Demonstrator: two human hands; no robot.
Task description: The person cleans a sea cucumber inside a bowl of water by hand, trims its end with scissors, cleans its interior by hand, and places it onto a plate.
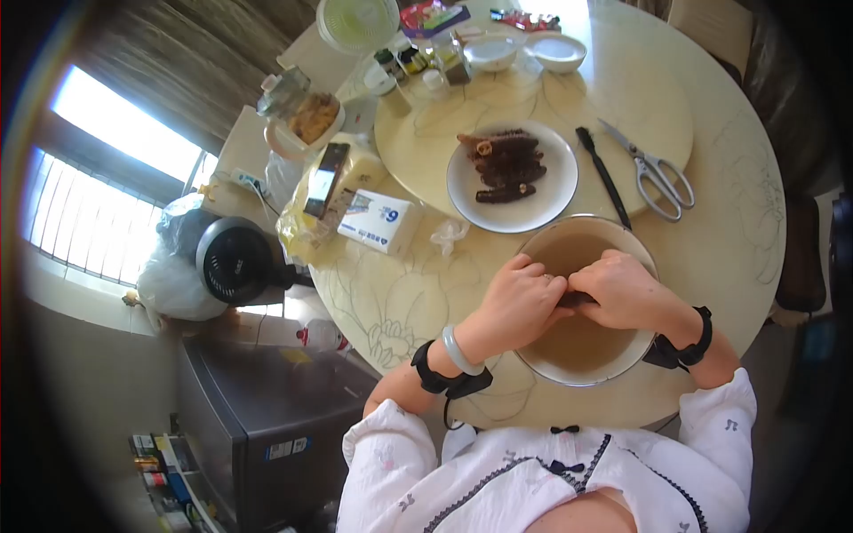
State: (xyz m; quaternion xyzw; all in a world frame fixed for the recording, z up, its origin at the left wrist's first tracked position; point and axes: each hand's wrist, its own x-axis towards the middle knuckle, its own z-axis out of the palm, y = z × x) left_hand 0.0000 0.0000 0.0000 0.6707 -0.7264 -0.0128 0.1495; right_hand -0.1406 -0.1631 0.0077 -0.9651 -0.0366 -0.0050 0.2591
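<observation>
Over a wide basin (647, 342) of cloudy brownish water, my left hand (524, 298) and my right hand (626, 289) meet with bent fingers. Both grip a dark brown piece, which looks like a sea cucumber (577, 300); most of it is hidden by the fingers. Just beyond the basin is a white plate (555, 191), where several dark, bumpy sea cucumbers (508, 169) lie side by side. To the plate's right lie a black toothbrush-like tool (604, 178) and grey-handled scissors (656, 178), blades pointing away.
A tissue pack (378, 220) and a yellow plastic bag (298, 222) lie left of the plate. Farther back stand small bottles (413, 60), white bowls (555, 53) and a glass jug (284, 96). A black fan (235, 259) is beyond the round table's (729, 258) left edge.
</observation>
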